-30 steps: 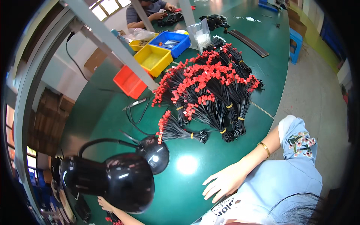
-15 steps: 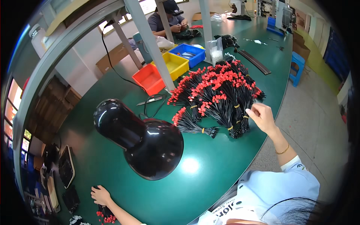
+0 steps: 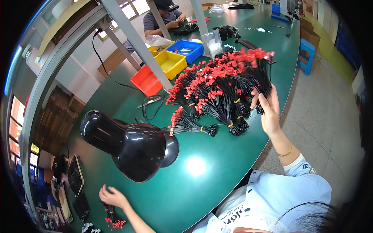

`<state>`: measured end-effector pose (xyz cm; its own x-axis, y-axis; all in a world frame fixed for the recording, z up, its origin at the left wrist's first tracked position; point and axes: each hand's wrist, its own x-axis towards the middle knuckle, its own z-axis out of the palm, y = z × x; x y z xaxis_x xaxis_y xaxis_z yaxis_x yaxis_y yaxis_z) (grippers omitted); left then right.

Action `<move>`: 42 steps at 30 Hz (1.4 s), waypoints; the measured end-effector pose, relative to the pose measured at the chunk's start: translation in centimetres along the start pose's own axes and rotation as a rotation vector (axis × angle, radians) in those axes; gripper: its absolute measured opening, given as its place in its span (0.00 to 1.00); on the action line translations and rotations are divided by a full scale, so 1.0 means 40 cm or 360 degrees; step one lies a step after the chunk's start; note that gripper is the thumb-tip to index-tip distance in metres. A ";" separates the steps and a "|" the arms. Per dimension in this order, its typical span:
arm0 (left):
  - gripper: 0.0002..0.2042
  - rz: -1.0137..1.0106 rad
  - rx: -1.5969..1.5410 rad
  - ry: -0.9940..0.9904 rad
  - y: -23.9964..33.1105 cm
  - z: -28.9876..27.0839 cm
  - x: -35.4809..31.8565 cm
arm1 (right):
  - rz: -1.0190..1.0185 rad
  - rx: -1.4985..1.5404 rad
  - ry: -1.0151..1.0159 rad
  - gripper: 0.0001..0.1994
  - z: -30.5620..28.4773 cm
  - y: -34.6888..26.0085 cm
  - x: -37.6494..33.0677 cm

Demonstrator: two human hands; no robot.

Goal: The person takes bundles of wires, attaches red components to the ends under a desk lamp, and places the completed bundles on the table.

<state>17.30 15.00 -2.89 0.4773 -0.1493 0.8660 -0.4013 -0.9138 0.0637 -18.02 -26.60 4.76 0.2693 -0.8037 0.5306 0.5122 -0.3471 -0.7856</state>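
My right hand (image 3: 271, 110) grips the tied end of a bundle of black wires (image 3: 262, 77) with red connectors. The bundle stands raised at the right side of a large pile of similar wire bundles (image 3: 219, 101), several tied with yellow bands. One smaller bundle (image 3: 194, 129) lies at the pile's near left edge. At the lower left, my left hand (image 3: 113, 197) has its fingers apart, just above another red-tipped wire bundle (image 3: 113, 219) lying on the green table (image 3: 217, 167).
A black desk lamp (image 3: 136, 149) stands between my hands. Red (image 3: 147, 80), yellow (image 3: 171, 65) and blue (image 3: 186, 52) bins sit behind a grey frame post (image 3: 136, 42). Black trays (image 3: 75, 174) are at far left. A person (image 3: 161, 21) works across the table.
My right hand has taken hold of a wire bundle and raised it upright from the pile. My left hand has let go of its bundle and opened. The view has shifted slightly.
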 end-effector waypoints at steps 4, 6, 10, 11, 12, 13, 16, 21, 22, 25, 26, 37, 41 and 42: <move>0.09 -0.0042 -0.0640 -0.0443 0.208 -0.063 -0.016 | -0.0304 -0.0074 0.0036 0.17 0.081 0.020 0.011; 0.08 -0.0122 -0.0967 -0.0665 0.310 -0.127 -0.015 | -0.0016 0.0046 -0.0197 0.17 0.078 0.016 0.031; 0.08 0.0001 -0.1361 -0.1112 0.446 -0.273 -0.006 | -0.0523 0.0156 0.0157 0.17 0.110 0.022 0.033; 0.08 0.0021 -0.1435 -0.1254 0.471 -0.298 -0.009 | -0.0642 0.0233 0.0356 0.15 0.128 0.004 0.036; 0.09 0.0043 -0.1507 -0.1284 0.485 -0.311 -0.017 | -0.0757 0.0303 0.0547 0.13 0.155 -0.011 0.038; 0.09 0.0068 -0.1582 -0.1315 0.501 -0.319 -0.025 | -0.0744 0.0278 0.0548 0.12 0.156 -0.005 0.030; 0.09 -0.0022 -0.1836 -0.1410 0.545 -0.313 -0.047 | 0.0108 0.0486 0.0020 0.15 0.149 0.009 -0.013; 0.08 -0.0093 -0.1885 -0.1482 0.559 -0.284 -0.094 | -0.0489 -0.0103 0.0366 0.13 0.070 0.030 -0.011; 0.08 -0.0173 -0.1911 -0.1477 0.553 -0.283 -0.101 | -0.0656 -0.0270 0.0511 0.16 0.058 0.024 -0.002; 0.07 -0.0171 -0.1937 -0.1556 0.568 -0.291 -0.102 | -0.0715 -0.0345 0.0639 0.15 0.064 0.008 -0.030; 0.07 -0.0178 -0.1934 -0.1559 0.573 -0.295 -0.099 | -0.0734 -0.0469 0.0715 0.11 0.075 0.002 -0.055; 0.30 -0.1566 -0.3041 -0.2485 0.587 -0.317 -0.110 | 0.2277 0.1595 -0.0843 0.17 0.227 0.020 -0.334; 0.20 -0.1835 -0.3225 -0.2077 0.591 -0.314 -0.070 | 0.2350 0.1374 -0.0865 0.22 0.258 0.007 -0.328; 0.19 -0.1674 -0.3242 -0.1969 0.583 -0.302 -0.068 | 0.2259 0.1090 -0.1158 0.24 0.256 0.022 -0.328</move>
<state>-2.80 -1.31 2.24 0.5870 -0.7973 -0.1406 0.5709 0.2844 0.7702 -12.76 -11.43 0.38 0.9627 0.1547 -0.2222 -0.2564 0.7843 -0.5649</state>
